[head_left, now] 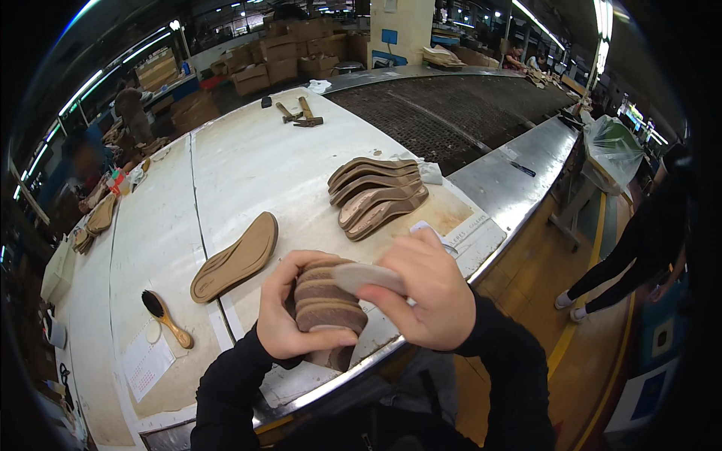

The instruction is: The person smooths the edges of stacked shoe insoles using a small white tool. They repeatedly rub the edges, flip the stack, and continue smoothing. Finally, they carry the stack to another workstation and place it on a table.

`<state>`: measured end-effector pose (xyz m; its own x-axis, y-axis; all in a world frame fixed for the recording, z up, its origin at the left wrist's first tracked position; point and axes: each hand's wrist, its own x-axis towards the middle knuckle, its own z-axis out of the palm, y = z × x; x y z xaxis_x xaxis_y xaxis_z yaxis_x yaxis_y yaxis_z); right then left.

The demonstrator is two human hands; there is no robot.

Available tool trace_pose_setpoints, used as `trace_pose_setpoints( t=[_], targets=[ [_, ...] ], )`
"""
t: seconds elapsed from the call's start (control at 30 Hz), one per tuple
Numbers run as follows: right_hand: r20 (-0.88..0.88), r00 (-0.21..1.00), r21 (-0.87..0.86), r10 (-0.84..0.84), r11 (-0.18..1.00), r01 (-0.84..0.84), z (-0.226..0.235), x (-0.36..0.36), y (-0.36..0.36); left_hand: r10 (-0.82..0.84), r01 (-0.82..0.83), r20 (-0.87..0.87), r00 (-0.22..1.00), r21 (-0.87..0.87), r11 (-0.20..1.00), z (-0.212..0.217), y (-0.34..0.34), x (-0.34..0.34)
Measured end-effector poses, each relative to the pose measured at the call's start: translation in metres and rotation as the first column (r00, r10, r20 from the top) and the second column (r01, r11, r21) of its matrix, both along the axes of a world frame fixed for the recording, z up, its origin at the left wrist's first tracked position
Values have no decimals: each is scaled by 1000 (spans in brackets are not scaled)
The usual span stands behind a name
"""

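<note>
1. Several brown shoe soles make up the stack (325,301) that we hold low in the middle of the view, just over the near edge of the white worktable (248,161).
2. Our left hand (289,316) is clamped around the stack, with the thumb across its lower front and the fingers curled over its top and far side.
3. Our right hand (425,289) pinches one pale insole (368,276) at the top of the stack, fingers closed on it, so that it lies flat and juts toward the left.
4. Just beyond the hands, one single tan sole (235,257) lies flat on the table, angled from lower left to upper right.
5. Farther back and to the right, a fanned pile of soles (376,195) rests on the table, each overlapping the next.
6. To the left of the hands we see a wooden-handled brush (167,318) lying beside a sheet of paper (147,363).
7. Near the far end of the table lie some hammers (299,115).
8. A dark mesh conveyor belt (444,120) runs along the right side of the table.
9. Another person (647,240) in dark clothes stands on the floor at the right edge.
</note>
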<state>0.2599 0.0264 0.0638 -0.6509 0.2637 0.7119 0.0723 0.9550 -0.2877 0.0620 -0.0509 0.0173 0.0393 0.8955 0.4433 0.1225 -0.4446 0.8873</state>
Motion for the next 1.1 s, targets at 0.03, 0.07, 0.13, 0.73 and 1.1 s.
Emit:
trace_pose_setpoints(
  t=[0.03,0.07,0.13,0.73,1.1],
  targets=[
    [8,999,-29,-37,999,38,-10,7,0,5,-2,70,998,-51,999,2,0,0],
    [75,997,-88,-35,995,42,-29,12,0,14,-10,83,996,-51,999,2,1,-1],
    [207,978,-202,-38,976,81,-60,20,0,15,-9,110,994,-50,999,2,5,-4],
    [-245,966,-482,-79,875,-50,-47,11,-1,4,0,68,998,-49,999,-1,5,-2],
    [-49,994,-112,99,988,-104,13,-13,-8,5,-5,-8,1000,11,1000,-2,1,2]
  ],
)
